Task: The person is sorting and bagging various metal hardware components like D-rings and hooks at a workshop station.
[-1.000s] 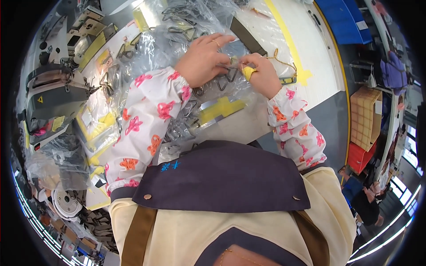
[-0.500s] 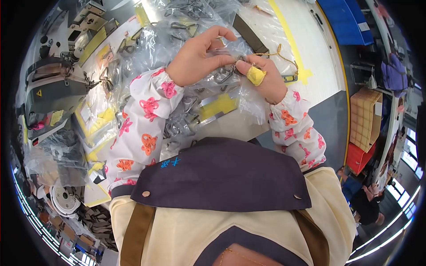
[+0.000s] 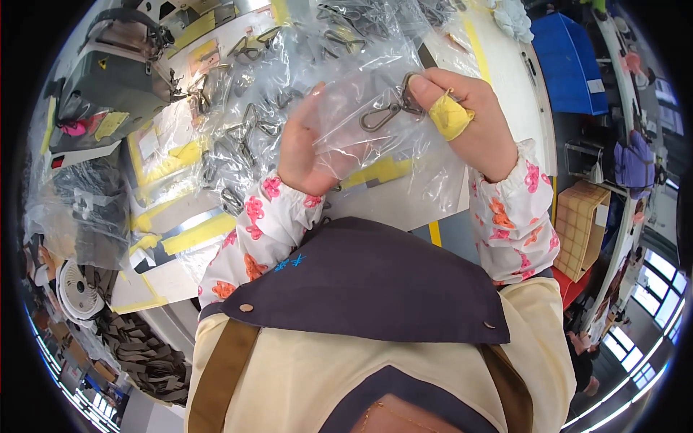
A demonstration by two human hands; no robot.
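Observation:
My right hand (image 3: 476,115) pinches a dark metal snap hook (image 3: 379,117) by its ring end, thumb on top. A yellow wrap sits around one part of that hand. The hook's long loop points left, over a clear plastic bag (image 3: 346,94). My left hand (image 3: 299,148) is open, its fingers stretched out and partly covered by the bag, so they show only through the film. Whether the hook lies inside the bag or on top of it, I cannot tell. More metal hooks (image 3: 249,130) lie in and among plastic on the table to the left.
At the left stands a grey sewing machine (image 3: 108,79). Yellow tape (image 3: 198,234) marks the white table. A blue bin (image 3: 570,65) and a checked box (image 3: 580,227) are on the right. At the lower left are a white fan (image 3: 78,290) and a pile of dark straps (image 3: 141,353).
My hands have moved apart. The right hand has come nearer with the snap hook, while the left has opened and lowered behind the plastic bag. The whole view has shifted slightly.

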